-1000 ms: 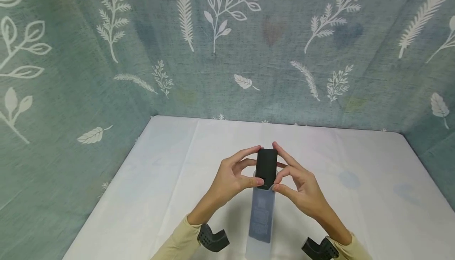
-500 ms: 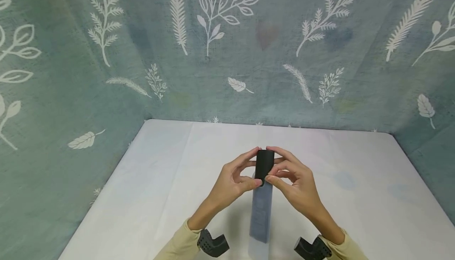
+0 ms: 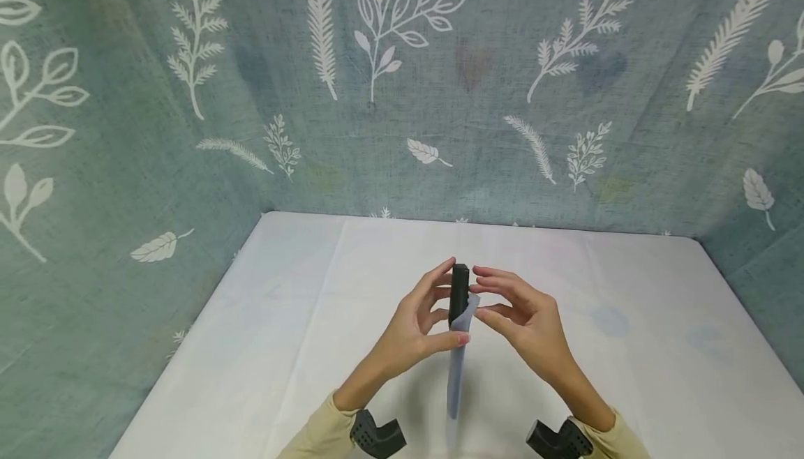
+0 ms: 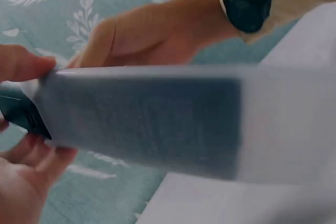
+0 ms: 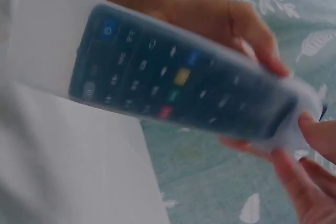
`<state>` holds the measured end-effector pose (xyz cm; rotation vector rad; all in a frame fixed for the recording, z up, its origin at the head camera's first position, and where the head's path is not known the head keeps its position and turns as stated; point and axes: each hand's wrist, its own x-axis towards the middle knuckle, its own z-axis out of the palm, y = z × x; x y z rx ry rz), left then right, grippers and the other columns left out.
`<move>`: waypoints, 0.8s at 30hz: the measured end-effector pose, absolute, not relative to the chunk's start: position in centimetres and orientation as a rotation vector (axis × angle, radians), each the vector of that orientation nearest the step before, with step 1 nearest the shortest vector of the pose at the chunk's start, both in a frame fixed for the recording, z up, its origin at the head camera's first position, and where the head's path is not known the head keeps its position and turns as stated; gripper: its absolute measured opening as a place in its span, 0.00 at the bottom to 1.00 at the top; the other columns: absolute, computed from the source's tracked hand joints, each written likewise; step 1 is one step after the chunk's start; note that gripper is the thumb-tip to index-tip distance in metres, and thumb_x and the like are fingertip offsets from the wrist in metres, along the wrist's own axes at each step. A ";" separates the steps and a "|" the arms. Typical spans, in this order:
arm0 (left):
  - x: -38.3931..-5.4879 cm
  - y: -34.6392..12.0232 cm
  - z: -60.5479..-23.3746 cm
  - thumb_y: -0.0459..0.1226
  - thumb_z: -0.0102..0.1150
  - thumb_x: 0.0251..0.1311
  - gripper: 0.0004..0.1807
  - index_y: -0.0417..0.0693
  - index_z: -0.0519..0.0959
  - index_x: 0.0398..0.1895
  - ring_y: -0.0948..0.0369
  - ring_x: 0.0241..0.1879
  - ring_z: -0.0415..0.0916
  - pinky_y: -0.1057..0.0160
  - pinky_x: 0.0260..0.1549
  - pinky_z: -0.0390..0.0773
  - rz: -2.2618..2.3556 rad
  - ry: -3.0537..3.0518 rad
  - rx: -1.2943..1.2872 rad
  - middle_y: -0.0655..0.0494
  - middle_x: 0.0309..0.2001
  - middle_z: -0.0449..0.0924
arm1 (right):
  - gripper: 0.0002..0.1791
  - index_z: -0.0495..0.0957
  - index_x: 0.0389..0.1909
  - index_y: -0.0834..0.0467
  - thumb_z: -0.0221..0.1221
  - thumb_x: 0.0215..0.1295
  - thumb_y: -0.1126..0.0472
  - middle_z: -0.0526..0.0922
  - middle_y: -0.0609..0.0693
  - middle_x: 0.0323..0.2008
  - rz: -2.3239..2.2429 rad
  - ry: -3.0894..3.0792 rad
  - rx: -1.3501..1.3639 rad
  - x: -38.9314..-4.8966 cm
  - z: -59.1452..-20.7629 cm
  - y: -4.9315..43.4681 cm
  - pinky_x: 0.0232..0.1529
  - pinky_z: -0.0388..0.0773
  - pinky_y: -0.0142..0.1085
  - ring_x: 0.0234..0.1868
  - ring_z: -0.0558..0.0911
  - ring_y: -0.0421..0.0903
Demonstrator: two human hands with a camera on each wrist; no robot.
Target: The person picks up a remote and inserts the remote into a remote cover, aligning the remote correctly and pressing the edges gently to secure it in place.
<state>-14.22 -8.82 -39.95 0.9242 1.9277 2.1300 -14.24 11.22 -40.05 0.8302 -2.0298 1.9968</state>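
A dark remote control (image 3: 459, 288) stands nearly edge-on in the head view, its upper end bare. The rest sits inside a translucent cover (image 3: 455, 382); in the right wrist view its buttons (image 5: 182, 76) show through. My left hand (image 3: 411, 323) grips the remote and cover near the cover's mouth, thumb on the near side. My right hand (image 3: 532, 319) pinches the cover's loose edge between thumb and finger, its other fingers beside the remote. In the left wrist view the remote's plain back (image 4: 147, 119) shows through the cover, blurred, with the bare end (image 4: 21, 111) at the left.
A white-covered table (image 3: 314, 347) spreads under both hands. Behind and to the left hangs a green-blue cloth (image 3: 402, 152) with white leaf prints. Black cameras (image 3: 379, 434) sit on both wrists.
The remote and its cover have turned from broad face to narrow edge in the head view. My right fingers have come off the remote's top and sit by the cover's mouth.
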 end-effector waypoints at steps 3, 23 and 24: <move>-14.2 -8.8 -40.0 0.27 0.63 0.55 0.45 0.45 0.49 0.73 0.46 0.63 0.62 0.53 0.57 0.72 2.216 1.722 1.058 0.38 0.64 0.58 | 0.20 0.77 0.50 0.70 0.62 0.54 0.78 0.75 0.63 0.56 1.997 -2.008 0.832 -14.4 -40.4 11.4 0.44 0.81 0.40 0.52 0.79 0.50; -14.3 -8.5 -40.4 0.31 0.60 0.61 0.17 0.40 0.70 0.52 0.54 0.49 0.75 0.57 0.40 0.82 2.300 1.992 0.680 0.47 0.48 0.72 | 0.11 0.78 0.36 0.66 0.62 0.53 0.80 0.79 0.54 0.45 1.895 -1.972 0.786 -14.4 -40.2 12.0 0.30 0.83 0.37 0.34 0.84 0.43; -14.3 -8.5 -40.4 0.31 0.60 0.61 0.16 0.39 0.71 0.52 0.55 0.48 0.76 0.57 0.38 0.83 2.303 1.981 0.660 0.46 0.48 0.72 | 0.11 0.79 0.36 0.65 0.62 0.53 0.79 0.79 0.55 0.48 1.883 -1.992 0.787 -14.5 -40.2 12.1 0.31 0.83 0.35 0.34 0.84 0.43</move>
